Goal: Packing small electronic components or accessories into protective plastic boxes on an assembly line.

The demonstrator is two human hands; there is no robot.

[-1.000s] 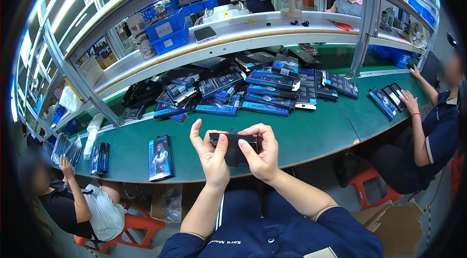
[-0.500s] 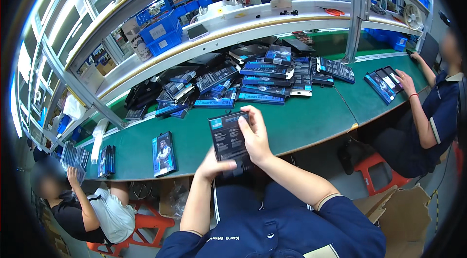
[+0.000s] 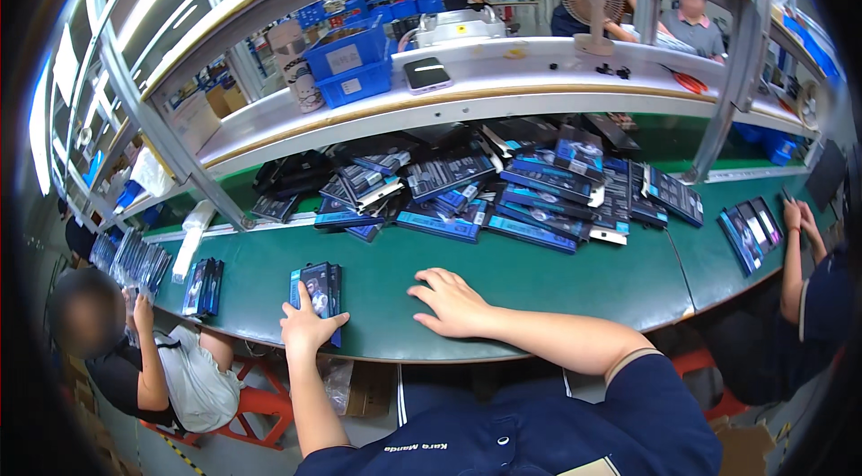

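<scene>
A small pile of flat dark-blue retail boxes (image 3: 324, 277) lies on the green bench at left of centre, the upper one slightly offset. My left hand (image 3: 310, 327) spans the near end of the upper box, one finger along its face, the thumb at its right edge and the other fingers at its left edge. To the right, my right hand (image 3: 452, 304) hovers at or just over the green bench top (image 3: 548, 296). Its fingers are spread and nothing is in them; whether it touches the surface I cannot tell.
A heap of similar boxes (image 3: 449, 198) lies along the back of the bench. Above runs a shelf with blue bins (image 3: 352, 67), a phone (image 3: 426, 74) and a fan (image 3: 593, 4). Seated co-workers handle items at both sides; more boxes (image 3: 203, 287) stand at the left.
The box that both hands held is now on the box at the left, under my left hand. My right hand has let go and come down toward the bench. The view has shifted.
</scene>
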